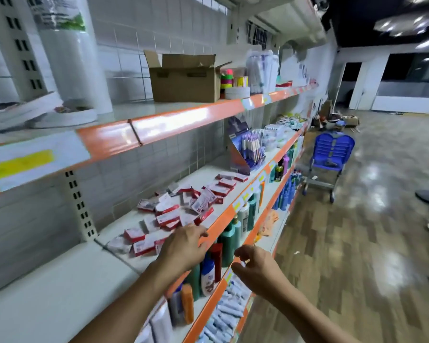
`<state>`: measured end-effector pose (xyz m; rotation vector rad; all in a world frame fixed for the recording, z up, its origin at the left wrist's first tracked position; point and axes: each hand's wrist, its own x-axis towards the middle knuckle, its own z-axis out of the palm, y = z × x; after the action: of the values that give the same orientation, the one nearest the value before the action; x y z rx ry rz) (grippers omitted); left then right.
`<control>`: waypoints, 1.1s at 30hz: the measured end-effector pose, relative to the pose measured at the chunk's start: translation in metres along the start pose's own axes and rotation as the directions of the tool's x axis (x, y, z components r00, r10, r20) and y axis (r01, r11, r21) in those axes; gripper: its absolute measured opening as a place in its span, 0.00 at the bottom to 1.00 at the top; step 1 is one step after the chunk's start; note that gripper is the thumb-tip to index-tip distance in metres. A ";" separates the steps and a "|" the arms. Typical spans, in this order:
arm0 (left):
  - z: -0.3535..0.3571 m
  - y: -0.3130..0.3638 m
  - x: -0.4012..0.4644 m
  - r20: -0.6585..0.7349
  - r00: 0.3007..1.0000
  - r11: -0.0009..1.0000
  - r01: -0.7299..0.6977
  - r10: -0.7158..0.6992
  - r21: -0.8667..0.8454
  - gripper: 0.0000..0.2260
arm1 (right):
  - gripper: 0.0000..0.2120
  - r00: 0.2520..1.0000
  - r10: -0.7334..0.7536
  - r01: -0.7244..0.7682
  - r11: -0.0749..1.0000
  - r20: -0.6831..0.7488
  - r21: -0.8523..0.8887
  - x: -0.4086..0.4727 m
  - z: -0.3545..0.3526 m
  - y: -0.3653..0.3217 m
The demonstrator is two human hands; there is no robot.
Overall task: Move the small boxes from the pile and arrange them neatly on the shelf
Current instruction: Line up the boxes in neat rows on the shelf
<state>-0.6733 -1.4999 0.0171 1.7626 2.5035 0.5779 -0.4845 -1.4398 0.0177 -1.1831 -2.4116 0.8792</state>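
A loose pile of small red-and-white boxes (181, 209) lies on the middle white shelf (60, 288) with its orange front lip. A few more boxes (224, 185) lie in a tidier group further right. Several others (139, 241) sit at the pile's near end. My left hand (183, 246) hovers over the shelf's front edge beside those near boxes, fingers extended and empty. My right hand (253, 263) hangs in front of the shelf below the lip, fingers loosely curled, holding nothing.
An open cardboard box (183, 80) and tape rolls stand on the upper shelf. A pen display (245, 149) stands right of the boxes. Bottles (228, 241) fill the lower shelves. A blue chair (330, 154) stands in the aisle on the wood-pattern floor.
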 end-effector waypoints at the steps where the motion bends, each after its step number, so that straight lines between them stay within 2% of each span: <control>1: 0.002 -0.002 0.013 -0.006 1.000 1.000 0.009 -0.009 0.000 0.15 | 0.08 1.000 0.006 -0.006 1.000 0.007 0.006 0.012 -0.002 0.002; 7: 0.016 -0.017 0.093 -0.034 0.998 0.998 0.047 -0.049 -0.043 0.15 | 0.07 0.998 -0.065 0.064 0.997 0.026 0.042 0.101 -0.013 0.019; 12: 0.031 -0.017 0.133 -0.070 0.996 0.997 0.059 -0.062 -0.048 0.12 | 0.15 0.994 -0.104 0.103 0.994 0.021 0.024 0.160 -0.013 0.035; 18: 0.048 -0.013 0.175 -0.090 0.983 0.983 0.167 -0.161 0.070 0.14 | 0.18 0.973 -0.204 0.205 0.979 0.109 0.004 0.230 -0.008 0.051; 21: 0.054 -0.010 0.194 -0.111 0.968 0.966 0.238 -0.226 0.103 0.20 | 0.17 0.950 -0.257 0.265 0.964 0.176 -0.024 0.264 -0.002 0.056; 25: 0.061 -0.007 0.212 -0.120 0.929 0.921 0.365 -0.350 0.139 0.32 | 0.23 0.908 -0.333 0.355 0.934 0.256 -0.044 0.306 0.001 0.067; 28: 0.065 -0.011 0.213 -0.106 0.878 0.861 0.478 -0.466 0.174 0.30 | 0.29 0.877 -0.396 0.429 0.901 0.273 -0.071 0.328 0.002 0.076; 33: 0.066 -0.009 0.207 -0.125 0.791 0.781 0.611 -0.599 0.127 0.27 | 0.31 0.826 -0.459 0.508 0.858 0.327 -0.080 0.354 0.000 0.084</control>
<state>-0.7405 -1.2943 -0.0080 0.8492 3.0085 0.4040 -0.6501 -1.1193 -0.0328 -0.4414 -2.8807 0.7403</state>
